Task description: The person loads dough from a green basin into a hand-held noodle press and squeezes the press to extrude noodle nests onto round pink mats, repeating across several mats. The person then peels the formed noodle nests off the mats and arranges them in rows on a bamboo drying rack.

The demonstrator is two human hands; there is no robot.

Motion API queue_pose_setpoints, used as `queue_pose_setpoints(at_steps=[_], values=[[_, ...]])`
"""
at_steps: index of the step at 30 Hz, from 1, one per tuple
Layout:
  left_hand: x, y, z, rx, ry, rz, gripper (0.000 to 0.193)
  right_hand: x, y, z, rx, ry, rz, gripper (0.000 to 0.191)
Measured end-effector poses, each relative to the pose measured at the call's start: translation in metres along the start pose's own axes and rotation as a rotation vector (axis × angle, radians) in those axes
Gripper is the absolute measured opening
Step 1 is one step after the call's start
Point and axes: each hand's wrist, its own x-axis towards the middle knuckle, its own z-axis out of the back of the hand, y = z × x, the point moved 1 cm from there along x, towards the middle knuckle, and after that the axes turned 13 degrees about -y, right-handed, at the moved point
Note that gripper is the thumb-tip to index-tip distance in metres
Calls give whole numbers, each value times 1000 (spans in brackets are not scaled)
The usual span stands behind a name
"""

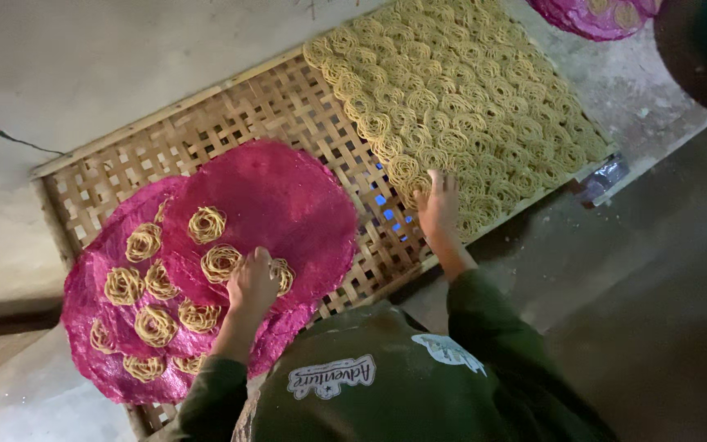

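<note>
On the woven bamboo tray [288, 106], my left hand [252, 282] closes on a yellow coiled noodle nest [285, 275] upon the round pink mat [288, 196]. My right hand [439, 200] lies open beside the laid rows of nests [468, 90]. I should lift gently, so the coil stays whole.

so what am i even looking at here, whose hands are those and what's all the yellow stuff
This is a single view from a camera worn on a person's head, looking down over their dark green top at their own two bare hands; no machine is involved. A woven bamboo tray lies on a grey floor. Its far part is covered with rows of small yellow noodle coils. Nearer, two round pink mats overlap on it, carrying more coils of the same kind. The left hand rests on a coil on the upper pink mat, fingers curled over it. The right hand lies flat at the near edge of the rows of coils. Whether either hand actually grips a coil cannot be told.
</note>
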Motion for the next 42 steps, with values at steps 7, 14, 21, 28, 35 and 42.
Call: queue_pose_setpoints(at_steps=[7,14,21,28,35,42], values=[[-8,-63,6,-1021,460,149,29,-88,75,3,1108,1145,-975,27],[22,-29,28,-432,321,370,44,-71,20,8,848,883,-759,14],[48,72,42,-30,-103,390,47,-38,-28,20,183,201,-344,30],[65,78,44,-93,116,601,47,-28,-6,28,-100,25,-79,44],[73,45,25,13,-164,317,46,-65,79,-29,1433,588,-1114,48],[23,-74,10,-576,-84,-144,38,-79,86,-33,1637,718,-1234,32]])
